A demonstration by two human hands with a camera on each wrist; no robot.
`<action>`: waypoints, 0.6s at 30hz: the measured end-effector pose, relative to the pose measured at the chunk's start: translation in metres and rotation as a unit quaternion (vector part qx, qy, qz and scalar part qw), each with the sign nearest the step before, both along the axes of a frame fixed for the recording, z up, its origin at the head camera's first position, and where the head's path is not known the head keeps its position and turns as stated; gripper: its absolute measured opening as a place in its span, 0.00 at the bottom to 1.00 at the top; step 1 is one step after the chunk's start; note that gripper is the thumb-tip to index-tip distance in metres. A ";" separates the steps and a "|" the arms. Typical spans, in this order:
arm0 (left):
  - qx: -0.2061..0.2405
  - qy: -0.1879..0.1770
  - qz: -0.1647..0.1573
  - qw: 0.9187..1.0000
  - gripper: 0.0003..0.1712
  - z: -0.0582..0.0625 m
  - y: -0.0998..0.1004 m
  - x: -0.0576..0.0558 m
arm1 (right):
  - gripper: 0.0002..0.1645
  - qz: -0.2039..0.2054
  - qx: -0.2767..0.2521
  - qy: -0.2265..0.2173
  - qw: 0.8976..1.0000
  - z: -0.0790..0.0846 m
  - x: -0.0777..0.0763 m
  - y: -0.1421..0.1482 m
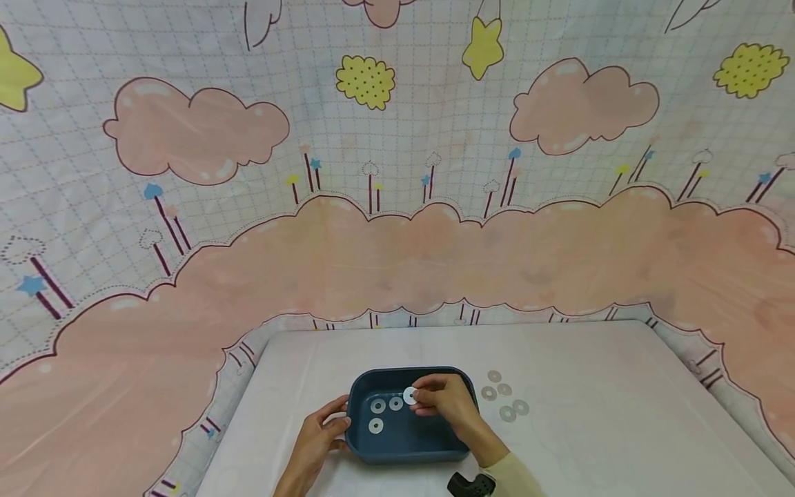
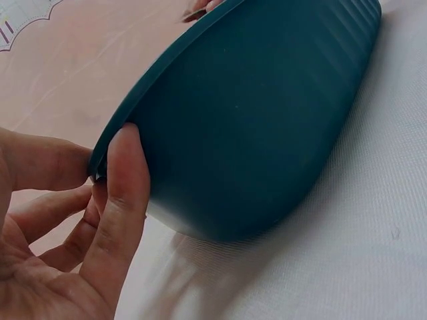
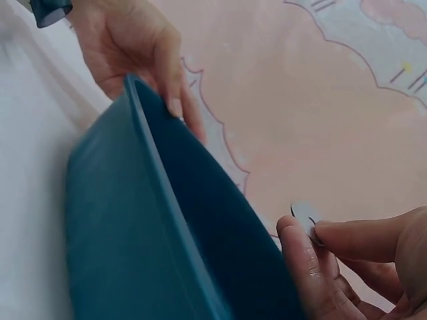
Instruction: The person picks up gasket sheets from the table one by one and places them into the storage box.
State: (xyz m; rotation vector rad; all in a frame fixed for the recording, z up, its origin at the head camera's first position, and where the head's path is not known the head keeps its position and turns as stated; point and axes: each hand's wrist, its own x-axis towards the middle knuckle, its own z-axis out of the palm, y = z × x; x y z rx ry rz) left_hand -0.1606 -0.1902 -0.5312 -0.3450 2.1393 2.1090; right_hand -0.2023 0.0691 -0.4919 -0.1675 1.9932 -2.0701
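While left hand [image 1: 317, 435] grips tray [image 1: 397, 452], right hand [image 1: 450, 404] pinches washer [image 1: 410, 395].

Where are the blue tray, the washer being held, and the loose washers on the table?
blue tray [image 1: 404, 445], head view, on its bare floor.
held washer [image 1: 409, 395], head view, on its flat face.
loose washers [image 1: 507, 413], head view, on one of the five.

Matt ribbed plastic tray [image 2: 267, 120]
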 end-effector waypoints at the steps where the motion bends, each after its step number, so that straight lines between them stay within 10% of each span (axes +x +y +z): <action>1: -0.001 0.000 0.001 1.000 0.29 0.000 0.000 0.000 | 0.13 0.002 0.000 0.000 1.000 0.000 0.000 -0.002; 18: 0.004 0.008 -0.003 1.000 0.29 0.003 0.001 0.001 | 0.11 0.003 0.039 -0.037 0.999 -0.015 -0.002 -0.021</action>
